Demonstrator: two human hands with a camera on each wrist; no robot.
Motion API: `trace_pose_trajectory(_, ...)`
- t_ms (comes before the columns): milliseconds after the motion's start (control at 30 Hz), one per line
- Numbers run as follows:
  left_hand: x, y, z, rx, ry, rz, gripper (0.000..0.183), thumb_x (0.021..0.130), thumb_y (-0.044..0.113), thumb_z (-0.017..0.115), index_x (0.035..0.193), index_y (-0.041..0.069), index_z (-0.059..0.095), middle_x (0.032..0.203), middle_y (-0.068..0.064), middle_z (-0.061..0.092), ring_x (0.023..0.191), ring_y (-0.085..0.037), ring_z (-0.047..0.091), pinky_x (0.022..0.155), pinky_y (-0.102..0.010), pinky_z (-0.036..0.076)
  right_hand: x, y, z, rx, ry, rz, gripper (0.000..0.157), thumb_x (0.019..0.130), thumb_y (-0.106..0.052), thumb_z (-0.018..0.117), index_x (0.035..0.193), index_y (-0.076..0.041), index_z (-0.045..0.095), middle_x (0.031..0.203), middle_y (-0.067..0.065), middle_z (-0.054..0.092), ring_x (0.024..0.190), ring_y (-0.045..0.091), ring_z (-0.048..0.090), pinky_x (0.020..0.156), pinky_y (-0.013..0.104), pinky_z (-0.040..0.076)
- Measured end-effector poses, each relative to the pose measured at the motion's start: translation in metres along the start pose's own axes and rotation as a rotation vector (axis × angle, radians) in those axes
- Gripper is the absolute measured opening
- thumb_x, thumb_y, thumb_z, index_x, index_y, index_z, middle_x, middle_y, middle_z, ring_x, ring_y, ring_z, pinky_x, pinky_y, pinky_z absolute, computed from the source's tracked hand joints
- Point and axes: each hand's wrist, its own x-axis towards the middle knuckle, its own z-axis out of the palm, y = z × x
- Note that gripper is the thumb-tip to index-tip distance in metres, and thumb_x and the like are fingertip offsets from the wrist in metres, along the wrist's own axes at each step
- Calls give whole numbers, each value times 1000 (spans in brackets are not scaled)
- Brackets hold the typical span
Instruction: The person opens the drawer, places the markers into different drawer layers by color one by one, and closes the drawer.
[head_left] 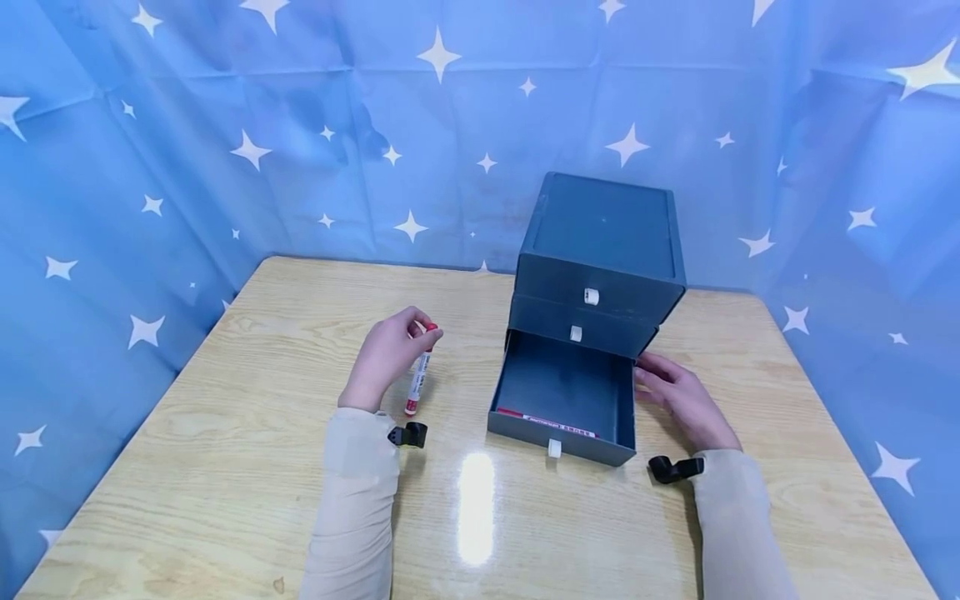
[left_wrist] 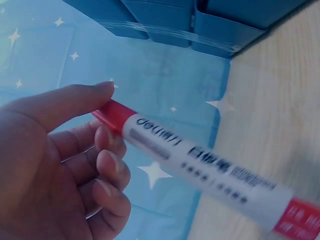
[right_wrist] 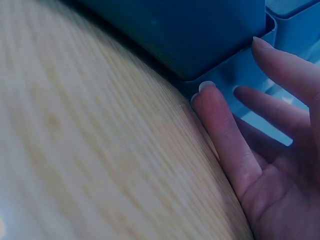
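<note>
My left hand [head_left: 386, 354] pinches a red-and-white whiteboard marker [head_left: 418, 383] by its red end, between thumb and fingertips. In the left wrist view the marker [left_wrist: 205, 170] slants down to the right, its printed white barrel facing the camera. A dark blue drawer cabinet [head_left: 603, 225] stands to the right, with its bottom drawer [head_left: 562, 375] pulled out. Inside that drawer, along the front wall, lies another red-and-white marker [head_left: 555, 423]. At the cabinet's right side is my right hand [head_left: 686, 404], its fingertips [right_wrist: 207, 90] by the cabinet's lower corner, fingers extended and holding nothing.
The cabinet's two upper drawers are closed, each with a small white pull tab [head_left: 592, 297]. Everything stands on a light wooden table [head_left: 225, 450]. A blue curtain with white stars [head_left: 315, 108] hangs behind and at both sides.
</note>
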Motion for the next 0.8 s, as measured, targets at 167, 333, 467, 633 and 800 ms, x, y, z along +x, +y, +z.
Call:
trace_pose_trajectory(167, -5, 12, -5, 15, -8, 40, 22, 85, 41, 56, 94, 21, 55, 74, 4, 59, 64, -15, 53, 57, -32, 41, -2, 2, -1, -19, -7, -6, 72, 85, -45, 53, 141, -11, 23, 142, 11, 27, 118, 25, 43, 86, 27, 43)
trace_pose_trajectory(333, -10, 21, -8, 24, -5, 68, 20, 85, 40, 57, 91, 21, 55, 76, 7, 60, 66, -14, 53, 57, -31, 41, -2, 4, -1, -21, -14, -17, 71, 87, -44, 52, 141, -10, 22, 142, 13, 25, 119, 25, 43, 85, 26, 44)
trace_pose_trajectory(467, -13, 27, -8, 41, 6, 99, 16, 84, 36, 59, 89, 21, 55, 78, 8, 58, 67, -14, 52, 58, -30, 41, -1, 4, 0, -2, -4, -3, 72, 85, -44, 53, 141, -11, 23, 142, 10, 26, 120, 25, 41, 85, 27, 44)
trace_pose_trajectory(633, -18, 34, -10, 46, 10, 123, 13, 84, 32, 61, 89, 22, 55, 79, 8, 58, 68, -13, 53, 59, -30, 42, -1, 4, 2, 9, 2, 8, 73, 84, -45, 55, 141, -12, 23, 143, 9, 25, 121, 25, 39, 85, 27, 44)
trace_pose_trajectory(800, -21, 39, -13, 49, 24, 145, 13, 84, 32, 61, 90, 21, 56, 80, 9, 58, 68, -12, 53, 59, -29, 42, 1, 4, 2, 7, 1, -3, 74, 85, -44, 54, 142, -10, 21, 144, 10, 23, 122, 26, 38, 85, 27, 44)
